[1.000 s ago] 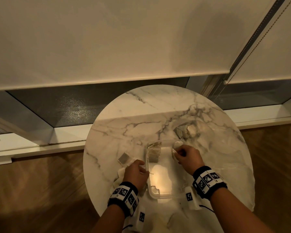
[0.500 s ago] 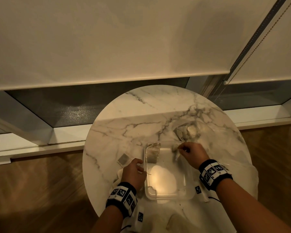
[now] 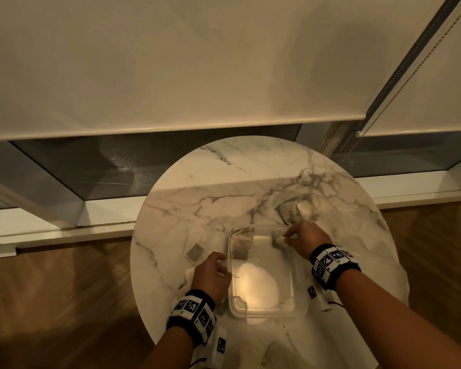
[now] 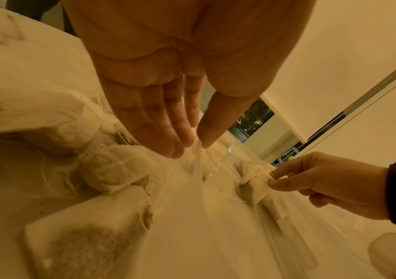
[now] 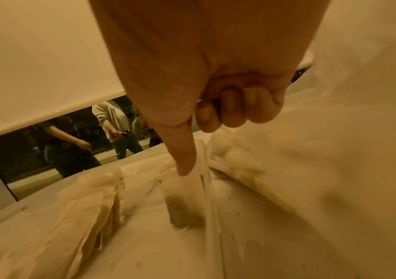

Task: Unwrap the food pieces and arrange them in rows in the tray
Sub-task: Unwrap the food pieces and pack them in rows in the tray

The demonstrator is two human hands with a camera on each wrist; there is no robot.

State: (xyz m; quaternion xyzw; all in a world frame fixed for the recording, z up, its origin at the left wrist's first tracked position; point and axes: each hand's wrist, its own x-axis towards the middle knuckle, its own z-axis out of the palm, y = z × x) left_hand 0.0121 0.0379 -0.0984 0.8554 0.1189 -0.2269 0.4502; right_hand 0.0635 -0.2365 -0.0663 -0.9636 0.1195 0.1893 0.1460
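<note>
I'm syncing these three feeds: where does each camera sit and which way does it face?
Head: above, looking down at the table, tray, both forearms.
Left wrist: along the left hand toward the tray rim; right hand also visible.
Right wrist: along the right hand into the tray.
Shared: the pinched food piece.

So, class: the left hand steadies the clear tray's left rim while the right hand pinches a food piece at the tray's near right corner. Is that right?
Not quite. The right hand pinches the food piece at the far right corner of the tray, not the near one, as the head view shows. The left hand is indeed at the left rim.
</note>
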